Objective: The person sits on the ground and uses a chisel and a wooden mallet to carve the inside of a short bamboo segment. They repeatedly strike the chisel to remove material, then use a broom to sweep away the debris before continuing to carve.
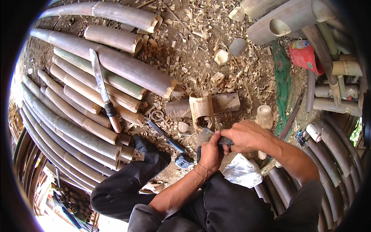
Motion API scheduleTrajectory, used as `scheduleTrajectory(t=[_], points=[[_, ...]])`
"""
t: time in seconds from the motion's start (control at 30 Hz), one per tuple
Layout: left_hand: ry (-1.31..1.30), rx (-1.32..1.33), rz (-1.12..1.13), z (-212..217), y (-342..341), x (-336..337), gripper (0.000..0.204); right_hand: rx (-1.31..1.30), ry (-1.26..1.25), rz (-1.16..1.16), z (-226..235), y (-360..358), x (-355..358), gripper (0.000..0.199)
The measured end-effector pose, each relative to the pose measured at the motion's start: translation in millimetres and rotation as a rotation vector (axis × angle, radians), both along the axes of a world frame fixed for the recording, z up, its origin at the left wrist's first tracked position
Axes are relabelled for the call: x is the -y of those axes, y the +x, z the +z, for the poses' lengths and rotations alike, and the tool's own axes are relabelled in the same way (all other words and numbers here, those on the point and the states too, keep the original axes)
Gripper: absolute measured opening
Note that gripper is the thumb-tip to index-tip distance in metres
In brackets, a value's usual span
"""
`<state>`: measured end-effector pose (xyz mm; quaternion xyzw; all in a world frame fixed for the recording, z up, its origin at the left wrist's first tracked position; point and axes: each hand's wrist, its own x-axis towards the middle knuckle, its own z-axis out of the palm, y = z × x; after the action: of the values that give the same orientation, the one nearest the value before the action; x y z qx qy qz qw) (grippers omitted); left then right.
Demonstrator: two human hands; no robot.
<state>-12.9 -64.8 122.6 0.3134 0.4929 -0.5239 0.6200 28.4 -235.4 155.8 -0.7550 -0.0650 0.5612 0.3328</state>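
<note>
A pale bamboo section [201, 103] with a large hole cut in its side stands tilted between my legs, against a short log lying crosswise [228, 102]. Just at its near end, a knife with a short grey blade [208, 134] and dark handle points away from me. My right hand [247, 136] is closed round the handle. Close against it, my left hand [211, 153] is closed too, its thumb by the base of the blade. My left fingers and the bamboo's lower end are partly hidden.
Bamboo poles [73, 123] are stacked at left, with a machete [99, 79] across them. A chisel-like tool [166, 136] and blue tape measure [184, 161] lie by my leg. A wooden mallet [264, 116], clear plastic bag [242, 171] and red container [305, 57] are at right. Shavings cover the ground.
</note>
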Motion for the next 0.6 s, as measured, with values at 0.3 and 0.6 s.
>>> scheduleTrajectory(t=[0.3,0.6], points=[[0.211,0.591,-0.973,3,23,-48,0.056,0.070,0.040,-0.916,-9,-97,-91,0.046],[0.242,0.933,-1.316,-1,46,-49,0.046,0.054,-0.051,-1.085,-13,-97,-132,0.053]])
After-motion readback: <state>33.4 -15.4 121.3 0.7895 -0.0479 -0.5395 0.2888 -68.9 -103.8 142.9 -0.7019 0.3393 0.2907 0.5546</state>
